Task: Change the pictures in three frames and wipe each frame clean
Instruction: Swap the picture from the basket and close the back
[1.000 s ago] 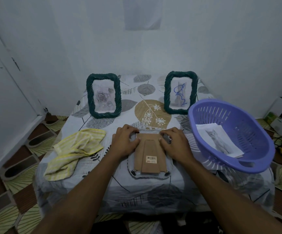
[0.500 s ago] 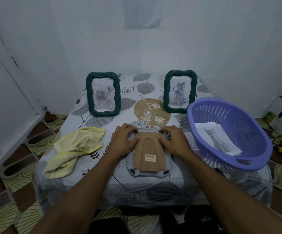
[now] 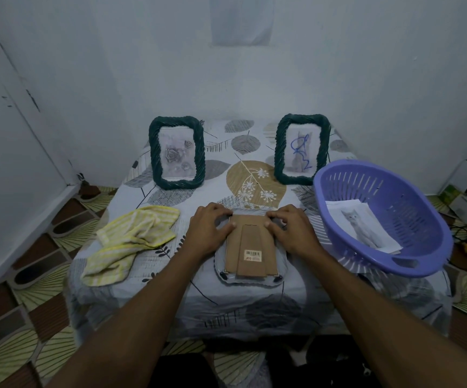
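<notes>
Brown cardboard backing (image 3: 250, 242), with a folded stand and a barcode sticker (image 3: 253, 254), is seen uppermost on a grey-edged face-down frame (image 3: 282, 264). This frame is laid flat near the six o'clock edge of a small table covered with a leaf-patterned cloth (image 3: 254, 186).

The frame is held at its two far corners. The left hand (image 3: 207, 233) is set on the ten o'clock corner, its fingers curled over the frame's top edge and its thumb pressed against the side of the backing. The right hand (image 3: 292, 233) is placed likewise on the two o'clock corner, fingers bent over the edge and thumb laid on the cardboard. Whether the backing is being lifted cannot be told.

Taking the face-down frame as the dial's centre, a dark green twisted-rope frame with a rose picture (image 3: 176, 152) is stood upright at eleven o'clock. A matching dark green frame with a cat picture (image 3: 300, 148), marked with a blue scribble, is stood upright at one o'clock. A crumpled yellow-and-white striped cloth (image 3: 131, 242) is spread at nine o'clock, apart from the left hand. A lilac slotted plastic basket (image 3: 411, 203) is set at three o'clock, overhanging the table's edge, and loose printed cat pictures (image 3: 362, 225) are laid inside it.
</notes>
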Available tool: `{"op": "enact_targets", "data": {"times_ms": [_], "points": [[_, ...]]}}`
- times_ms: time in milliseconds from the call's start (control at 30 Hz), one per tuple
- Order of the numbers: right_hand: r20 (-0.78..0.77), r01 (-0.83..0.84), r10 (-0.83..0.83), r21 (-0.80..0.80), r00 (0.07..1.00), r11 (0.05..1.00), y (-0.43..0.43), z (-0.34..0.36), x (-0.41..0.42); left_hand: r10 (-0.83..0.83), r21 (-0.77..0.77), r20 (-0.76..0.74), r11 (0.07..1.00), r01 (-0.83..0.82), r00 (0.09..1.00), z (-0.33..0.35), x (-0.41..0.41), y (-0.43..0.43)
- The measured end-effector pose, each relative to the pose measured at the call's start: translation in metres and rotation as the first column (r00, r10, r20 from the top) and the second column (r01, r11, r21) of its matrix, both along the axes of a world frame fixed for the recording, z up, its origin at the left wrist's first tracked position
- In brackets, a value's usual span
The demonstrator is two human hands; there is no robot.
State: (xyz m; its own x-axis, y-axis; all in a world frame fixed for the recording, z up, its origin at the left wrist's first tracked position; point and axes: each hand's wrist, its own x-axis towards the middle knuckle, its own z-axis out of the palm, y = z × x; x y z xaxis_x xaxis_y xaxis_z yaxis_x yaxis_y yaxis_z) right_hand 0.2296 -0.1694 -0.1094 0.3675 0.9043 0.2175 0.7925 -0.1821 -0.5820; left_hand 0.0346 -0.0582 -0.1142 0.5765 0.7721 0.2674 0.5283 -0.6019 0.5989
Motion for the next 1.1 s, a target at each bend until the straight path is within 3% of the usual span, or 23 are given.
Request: {"op": "enact_targets", "data": {"times_ms": [133, 333, 667, 733, 800, 900, 1100], "points": [[-0.107, 0.052, -0.045, 0.064, 0.993, 0.997, 0.002, 0.004, 0.002, 0.007, -0.007, 0.012, 1.0, -0.007, 1.0, 0.0, -0.001, 0.0], [-0.249, 0.23, -0.214, 0.033, 0.944, 0.973, 0.016, 0.002, -0.002, 0.003, -0.012, 0.02, 1.0, -0.003, 1.0, -0.002, -0.001, 0.0], [-0.403, 0.183, -0.162, 0.013, 0.901, 0.983, 0.005, 0.011, 0.003, -0.005, -0.074, 0.049, 0.997, 0.009, 0.999, 0.013, -0.005, -0.004], [-0.346, 0.122, -0.106, 0.025, 0.932, 0.992, -0.012, 0.016, -0.002, -0.052, -0.055, 0.015, 0.997, 0.053, 0.999, 0.021, -0.012, -0.008], [-0.196, -0.001, 0.011, 0.052, 0.98, 0.999, -0.031, 0.018, -0.008, -0.132, -0.019, -0.039, 0.991, 0.132, 0.99, 0.026, -0.024, -0.014], [-0.053, -0.171, 0.169, -0.02, 0.984, 0.985, -0.056, 0.02, -0.015, -0.25, -0.053, -0.118, 0.968, 0.245, 0.961, 0.026, -0.045, -0.03], [-0.093, -0.271, 0.26, -0.147, 0.961, 0.951, -0.079, 0.029, -0.014, -0.344, -0.254, -0.132, 0.918, 0.304, 0.929, 0.025, -0.061, -0.039]]}}
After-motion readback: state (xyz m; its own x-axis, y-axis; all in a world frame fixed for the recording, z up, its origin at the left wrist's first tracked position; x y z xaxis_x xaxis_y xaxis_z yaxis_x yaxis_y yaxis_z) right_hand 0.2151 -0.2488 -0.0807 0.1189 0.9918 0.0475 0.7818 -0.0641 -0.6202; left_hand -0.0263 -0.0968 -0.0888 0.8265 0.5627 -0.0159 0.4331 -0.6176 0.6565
